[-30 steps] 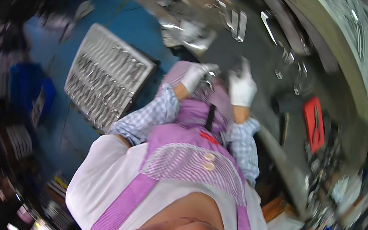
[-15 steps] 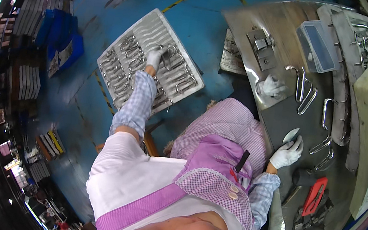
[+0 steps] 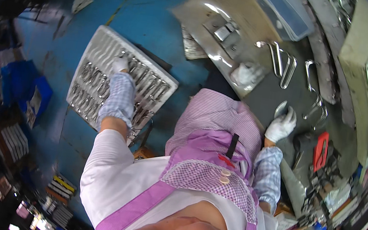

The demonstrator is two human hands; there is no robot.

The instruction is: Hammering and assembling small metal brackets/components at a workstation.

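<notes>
My left hand (image 3: pixel 120 63), in a white glove, is over a white tray (image 3: pixel 103 43) on my left. Rows of shiny bent metal pieces (image 3: pixel 91 74) lie in the tray's ridges. Blur and small size hide what the fingers do there. On the right, my gloved right hand (image 3: pixel 281 126) is above the dark worktop, closed on a thin, leaf-shaped metal piece (image 3: pixel 281 109) that sticks up past the fingertips. Beyond that hand, bent metal rods (image 3: pixel 287 68) lie on the worktop, with another hooked rod (image 3: pixel 310 76) to their right.
A metal block fixture (image 3: pixel 224 32) and a crumpled white glove (image 3: pixel 246 75) rest on the worktop's far left. Behind them stands a clear plastic box (image 3: pixel 286 12). A pale foam-like box (image 3: pixel 359 57) borders the right side. Nearer are a red holder (image 3: pixel 321 152) and several tools.
The whole view has swung, so the tray and worktop appear shifted left. My left hand is slightly nearer the tray's far edge. My right hand keeps hold of the leaf-shaped metal piece.
</notes>
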